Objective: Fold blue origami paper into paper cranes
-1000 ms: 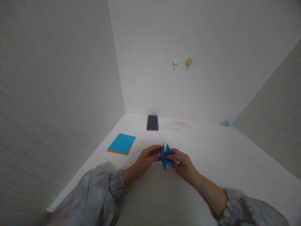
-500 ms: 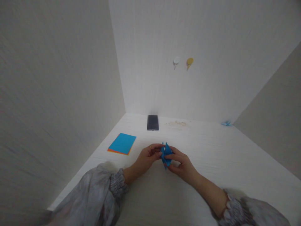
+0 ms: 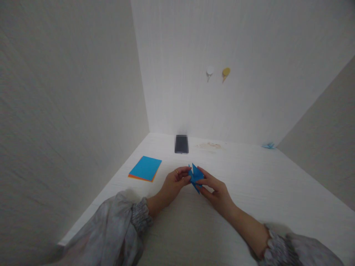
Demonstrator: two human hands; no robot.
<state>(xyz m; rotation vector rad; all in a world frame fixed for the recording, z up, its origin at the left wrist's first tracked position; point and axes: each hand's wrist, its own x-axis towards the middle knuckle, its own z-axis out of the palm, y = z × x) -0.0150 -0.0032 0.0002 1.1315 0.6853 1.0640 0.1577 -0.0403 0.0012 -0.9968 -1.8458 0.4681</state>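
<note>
A folded piece of blue origami paper (image 3: pixel 196 174) with several pointed flaps is held between both hands above the white table. My left hand (image 3: pixel 176 181), with a ring on one finger, pinches its left side between thumb and fingers. On the other side, my right hand (image 3: pixel 217 188) grips the paper's right part, the fingers spread along its flaps. Parts of the folded paper are hidden behind the fingers.
To the left lies a stack of coloured paper (image 3: pixel 145 168), blue on top with orange beneath. A dark, blurred-out flat object (image 3: pixel 181 144) is by the back wall. Light-blue folded paper (image 3: pixel 269 145) sits in the far right corner. Two hooks, white (image 3: pixel 210 71) and yellow (image 3: pixel 226 72), are on the wall.
The folded blue paper has turned a little in my hands, its top points leaning more to the left. Both hands have shifted slightly, and the right fingers sit differently on the flaps.
</note>
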